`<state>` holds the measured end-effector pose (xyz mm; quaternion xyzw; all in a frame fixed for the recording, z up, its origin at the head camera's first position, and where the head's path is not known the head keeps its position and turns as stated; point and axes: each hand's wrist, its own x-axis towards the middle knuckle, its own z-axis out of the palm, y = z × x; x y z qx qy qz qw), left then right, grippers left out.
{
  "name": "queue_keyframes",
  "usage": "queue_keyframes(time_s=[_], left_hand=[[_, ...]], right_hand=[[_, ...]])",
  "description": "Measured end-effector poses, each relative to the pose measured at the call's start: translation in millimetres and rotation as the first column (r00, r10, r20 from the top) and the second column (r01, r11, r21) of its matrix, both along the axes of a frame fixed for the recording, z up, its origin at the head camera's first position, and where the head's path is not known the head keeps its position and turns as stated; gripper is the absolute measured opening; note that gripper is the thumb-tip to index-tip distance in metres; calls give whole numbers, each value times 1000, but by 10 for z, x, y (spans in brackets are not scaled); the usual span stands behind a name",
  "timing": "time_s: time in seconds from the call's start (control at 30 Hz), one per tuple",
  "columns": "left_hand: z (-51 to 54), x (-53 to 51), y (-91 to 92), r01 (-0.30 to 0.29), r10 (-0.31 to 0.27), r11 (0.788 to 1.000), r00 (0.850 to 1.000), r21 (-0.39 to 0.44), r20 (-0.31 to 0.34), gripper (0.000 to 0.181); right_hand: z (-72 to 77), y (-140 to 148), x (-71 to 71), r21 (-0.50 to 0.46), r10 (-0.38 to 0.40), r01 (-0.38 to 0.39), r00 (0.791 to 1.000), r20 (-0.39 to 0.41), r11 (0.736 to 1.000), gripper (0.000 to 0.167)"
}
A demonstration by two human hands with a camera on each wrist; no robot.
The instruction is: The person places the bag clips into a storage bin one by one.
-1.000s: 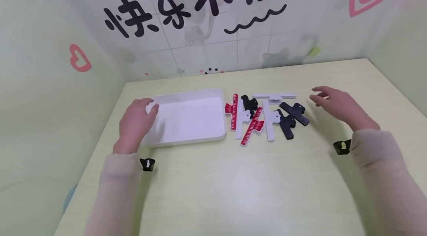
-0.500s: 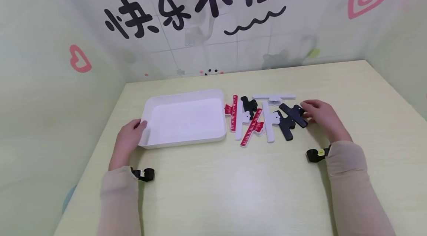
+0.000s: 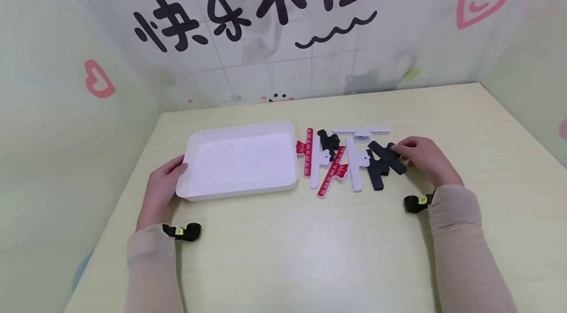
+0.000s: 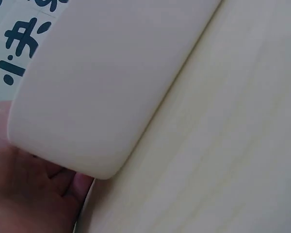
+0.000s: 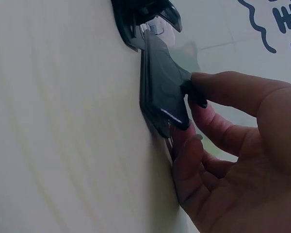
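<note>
Where the head view hides most of the right hand's (image 3: 423, 155) fingers, the right wrist view shows thumb and fingertips pinching the handle of a black clip (image 3: 386, 157), a narrow grip. That clip is over the surface (image 3: 310, 254), well to the right of a white tray (image 3: 239, 193); its long bar slants from far left to near right, its handle facing the hand. Whether its lower edge touches down is hard to tell. A second black clip (image 3: 378, 171), just beside it, is cut off at the top of the right wrist view. The left hand (image 3: 160, 185) holds the tray's left end, some fingers hidden by its wall; the left wrist view shows others curled near a corner. Both sleeves (image 3: 152, 264) run out of the head view's bottom edge.
</note>
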<state>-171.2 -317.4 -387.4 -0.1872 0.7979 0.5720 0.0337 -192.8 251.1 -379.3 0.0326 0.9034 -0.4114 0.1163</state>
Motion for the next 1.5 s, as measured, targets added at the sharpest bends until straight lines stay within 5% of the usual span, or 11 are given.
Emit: queue_keyframes(time_s=[0.2, 0.37, 0.53, 0.73, 1.0, 1.23, 1.5], left_hand=[[-74, -41, 34, 28, -6, 976, 995, 214, -101, 54], [-108, -28, 7, 24, -2, 983, 993, 184, -119, 53], [-95, -26, -21, -14, 31, 992, 991, 124, -134, 51], [-112, -21, 1, -53, 75, 990, 982, 131, -173, 48], [-142, -63, 39, -112, 123, 992, 969, 62, -212, 42], [-88, -79, 15, -134, 137, 991, 958, 32, -253, 40], [-150, -34, 35, -129, 131, 991, 961, 26, -245, 39]], right_hand=[[-35, 126, -24, -75, -31, 29, 999, -20, 997, 46], [-141, 170, -34, -263, -73, 59, 996, -45, 963, 44], [-203, 153, -41, -458, -69, 29, 995, -71, 888, 55], [-205, 188, 4, -655, -106, 51, 993, -44, 754, 54], [-195, 231, -44, -745, -154, 67, 987, -49, 663, 41], [-195, 196, -144, -856, -152, -3, 984, -95, 516, 32], [-249, 230, -94, -884, -106, 4, 993, -51, 467, 40]])
